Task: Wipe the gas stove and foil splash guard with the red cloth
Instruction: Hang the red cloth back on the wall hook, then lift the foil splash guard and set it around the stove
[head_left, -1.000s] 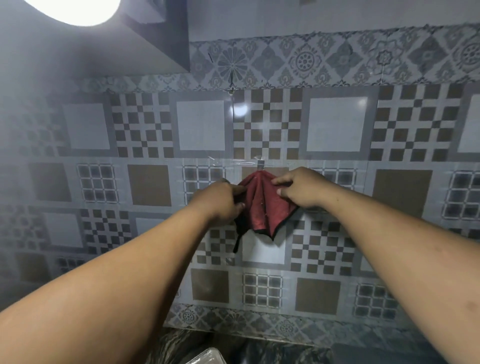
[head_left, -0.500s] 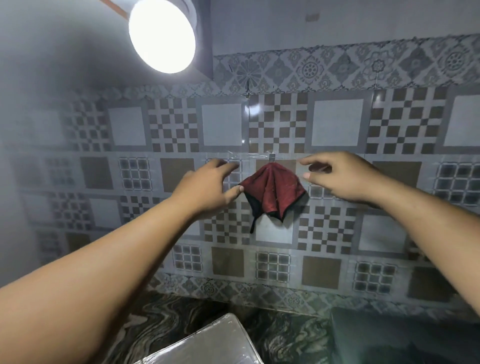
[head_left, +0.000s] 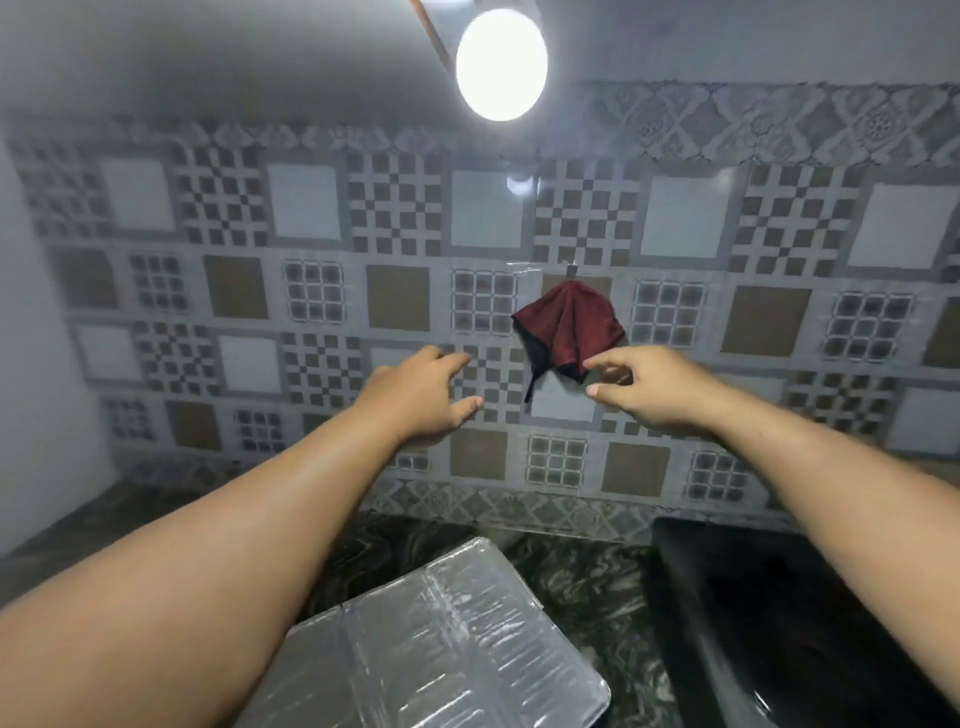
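The red cloth (head_left: 569, 327) hangs bunched from a small hook (head_left: 571, 271) on the patterned tile wall, a dark strap dangling below it. My left hand (head_left: 421, 397) hovers lower left of the cloth, fingers relaxed, holding nothing. My right hand (head_left: 649, 384) is just below the cloth's right corner, thumb and forefinger apart, empty. The foil splash guard (head_left: 431, 644) lies shiny at the bottom centre on the counter. The black glass gas stove (head_left: 769, 613) shows its dark top at the lower right.
A dark marbled counter (head_left: 576, 571) runs under the tiled wall (head_left: 306, 208). A bright round lamp (head_left: 501, 65) glares above. A plain white side wall (head_left: 47, 364) closes the left.
Both hands let go of the red cloth, leaving it on the hook, and have dropped away below it. The view tilted down, showing the foil guard and stove.
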